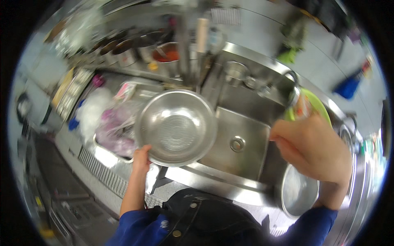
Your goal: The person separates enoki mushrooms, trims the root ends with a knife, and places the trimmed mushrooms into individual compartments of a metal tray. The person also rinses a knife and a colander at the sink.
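Observation:
My left hand (pixel 141 160) grips the near-left rim of a wide stainless steel bowl (pixel 177 129). The bowl is tilted towards me and overlaps the left edge of a steel sink (pixel 246 123); its inside shines and looks wet. Over the sink's right side, my right hand (pixel 311 147) is raised with the fingers curled. Whether it holds anything is hidden by the hand itself. Just beyond it stand a metal faucet (pixel 294 92) and a lime-green basin (pixel 315 103), partly covered by the hand. A blurred red-and-white item (pixel 303 106) shows at the basin.
Left of the bowl, a metal tray (pixel 106 152) carries plastic bags with purplish contents (pixel 117 132). Several metal containers (pixel 123 52) line the back shelf, one with red contents (pixel 166 52). A steel pot (pixel 298 190) stands at the right, near the counter's front edge (pixel 221 184).

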The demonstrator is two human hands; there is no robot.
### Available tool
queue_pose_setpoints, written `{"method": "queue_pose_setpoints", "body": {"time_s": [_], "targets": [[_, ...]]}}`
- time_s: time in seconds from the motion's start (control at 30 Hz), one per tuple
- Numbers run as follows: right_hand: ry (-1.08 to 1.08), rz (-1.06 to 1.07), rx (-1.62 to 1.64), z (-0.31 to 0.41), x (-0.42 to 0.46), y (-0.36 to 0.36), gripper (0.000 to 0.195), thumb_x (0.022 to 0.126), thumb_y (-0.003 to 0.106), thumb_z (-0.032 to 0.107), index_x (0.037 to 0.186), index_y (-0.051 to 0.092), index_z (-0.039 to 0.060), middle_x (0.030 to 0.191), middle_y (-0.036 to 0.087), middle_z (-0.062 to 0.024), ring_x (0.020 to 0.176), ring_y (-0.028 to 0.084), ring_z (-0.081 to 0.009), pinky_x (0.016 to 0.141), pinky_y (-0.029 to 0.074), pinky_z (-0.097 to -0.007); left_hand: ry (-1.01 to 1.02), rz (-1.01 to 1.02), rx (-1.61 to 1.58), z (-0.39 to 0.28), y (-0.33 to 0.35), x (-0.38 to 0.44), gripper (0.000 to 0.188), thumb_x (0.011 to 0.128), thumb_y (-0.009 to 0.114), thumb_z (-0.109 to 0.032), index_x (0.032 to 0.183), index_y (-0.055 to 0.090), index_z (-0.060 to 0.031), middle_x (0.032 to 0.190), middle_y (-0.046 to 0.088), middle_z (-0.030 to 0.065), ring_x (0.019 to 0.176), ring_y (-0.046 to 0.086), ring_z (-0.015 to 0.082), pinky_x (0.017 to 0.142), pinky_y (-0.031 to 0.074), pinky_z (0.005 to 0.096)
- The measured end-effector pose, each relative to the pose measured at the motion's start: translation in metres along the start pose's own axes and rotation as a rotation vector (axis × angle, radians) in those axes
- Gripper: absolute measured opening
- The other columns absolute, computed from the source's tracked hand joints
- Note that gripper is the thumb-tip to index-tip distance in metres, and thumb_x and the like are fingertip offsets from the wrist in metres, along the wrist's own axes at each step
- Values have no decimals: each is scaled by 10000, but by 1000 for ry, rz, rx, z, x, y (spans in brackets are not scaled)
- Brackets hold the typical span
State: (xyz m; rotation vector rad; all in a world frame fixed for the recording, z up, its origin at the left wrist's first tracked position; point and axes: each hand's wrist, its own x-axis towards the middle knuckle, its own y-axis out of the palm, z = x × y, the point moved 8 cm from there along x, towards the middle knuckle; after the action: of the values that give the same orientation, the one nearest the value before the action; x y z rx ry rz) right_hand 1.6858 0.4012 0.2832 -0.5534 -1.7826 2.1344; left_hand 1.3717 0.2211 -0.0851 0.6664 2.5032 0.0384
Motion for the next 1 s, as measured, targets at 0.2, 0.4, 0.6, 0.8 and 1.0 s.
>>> {"method": "queue_pose_setpoints", "body": {"time_s": [0.2, 0.4, 0.6, 0.8, 1.0], "targets": [[-64, 48, 311, -24, 28, 51, 160, 798, 616, 131, 895, 584, 8, 622, 590, -129, 584, 595, -281, 570, 455, -369, -28, 120, 118, -10, 6, -27, 445, 817, 652, -296, 1111, 481, -10, 885, 645, 129, 661, 665, 194, 516, 579, 328], [21, 361, 395, -60, 73, 179, 232, 815, 629, 235, 888, 616, 16, 677, 627, -128, 597, 611, -238, 588, 470, -335, -17, 27, 101, -8, 7, -48, 462, 800, 692, -296, 993, 377, -19, 853, 576, 146, 577, 627, 208, 438, 553, 313], [40, 364, 321, -70, 125, 215, 336, 820, 577, 325, 710, 594, 8, 645, 607, -156, 614, 595, -287, 605, 463, -393, -104, 52, 30, 18, -6, -88, 475, 829, 667, -347, 1037, 353, -57, 1006, 565, 180, 720, 670, 302, 562, 573, 378], [-23, 402, 508, -44, 150, 226, 276, 877, 479, 220, 792, 613, -5, 728, 642, -66, 598, 617, -125, 572, 509, -294, -67, 26, -66, 55, -21, -133, 427, 855, 612, -342, 1045, 379, -39, 1011, 577, 231, 714, 671, 326, 543, 564, 389], [-372, 363, 700, 72, 141, 233, 137, 833, 488, 143, 801, 528, 15, 692, 590, -138, 638, 605, -259, 599, 473, -374, -114, -33, -25, 104, -55, -172, 375, 885, 538, -369, 1019, 431, -35, 983, 591, 206, 759, 660, 356, 586, 555, 413]]}}
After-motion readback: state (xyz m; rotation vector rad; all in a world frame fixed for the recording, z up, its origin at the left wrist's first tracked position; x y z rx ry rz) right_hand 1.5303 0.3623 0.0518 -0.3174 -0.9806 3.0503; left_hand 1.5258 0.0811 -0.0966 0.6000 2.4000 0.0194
